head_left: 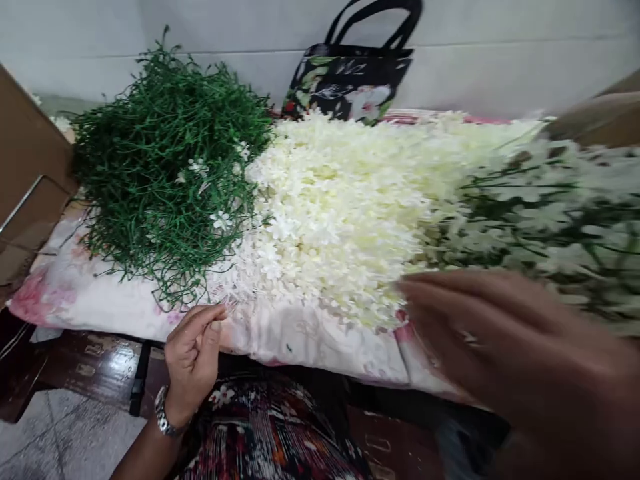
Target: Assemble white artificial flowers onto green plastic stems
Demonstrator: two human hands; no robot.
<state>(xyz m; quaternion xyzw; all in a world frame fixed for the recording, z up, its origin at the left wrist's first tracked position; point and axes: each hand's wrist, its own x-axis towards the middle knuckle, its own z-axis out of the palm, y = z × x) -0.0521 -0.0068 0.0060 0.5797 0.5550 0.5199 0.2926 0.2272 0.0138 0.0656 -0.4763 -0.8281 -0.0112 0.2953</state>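
Observation:
My left hand [194, 347] is closed, thumb against fingers, at the front edge of the floral cloth [120, 300]; anything in its pinch is too small to make out. Just beyond it lies a big tangle of green plastic stems [170, 153] with a few white blossoms on it. A wide heap of white and cream artificial flowers [340, 213] fills the middle. My right hand [505, 340], large and smeared by motion, is over the right front of the cloth near that heap. Its fingertips blur, so its grip is unclear.
Flowers on green stems [540, 227] are piled at the right. A black floral bag [350, 83] stands against the pale wall [475, 73]. Brown cardboard [30, 160] rises at the far left. Below the cloth show dark wood [100, 367] and my patterned clothing [270, 427].

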